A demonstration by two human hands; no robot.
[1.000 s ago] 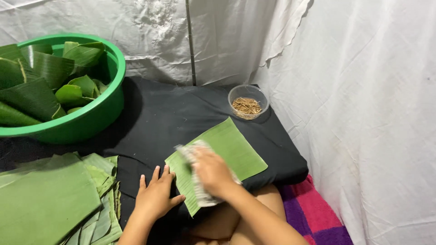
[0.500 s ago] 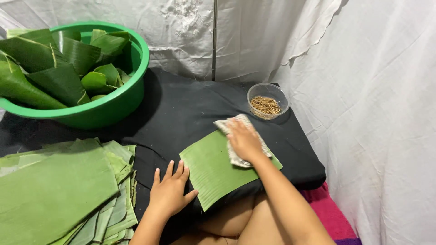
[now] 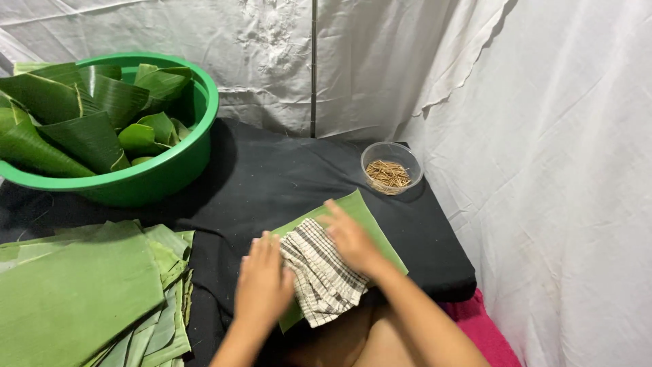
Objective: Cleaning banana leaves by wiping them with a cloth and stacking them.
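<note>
A green banana leaf piece (image 3: pixel 363 219) lies on the black cloth-covered surface (image 3: pixel 272 177) in front of me. A white checked cloth (image 3: pixel 320 272) rests on the leaf. My right hand (image 3: pixel 350 238) lies flat on the cloth's right part, pressing it onto the leaf. My left hand (image 3: pixel 263 284) lies flat with fingers apart on the near left end of the leaf, touching the cloth's left edge.
A green basin (image 3: pixel 170 170) full of rolled banana leaves stands at the far left. A stack of flat leaf pieces (image 3: pixel 81 292) lies at my near left. A small clear bowl of thin sticks (image 3: pixel 390 168) sits at the far right. White sheets hang behind and to the right.
My right hand has drawn the checked cloth back along the leaf from the far end toward me. My left hand has shifted right onto the leaf's near end.
</note>
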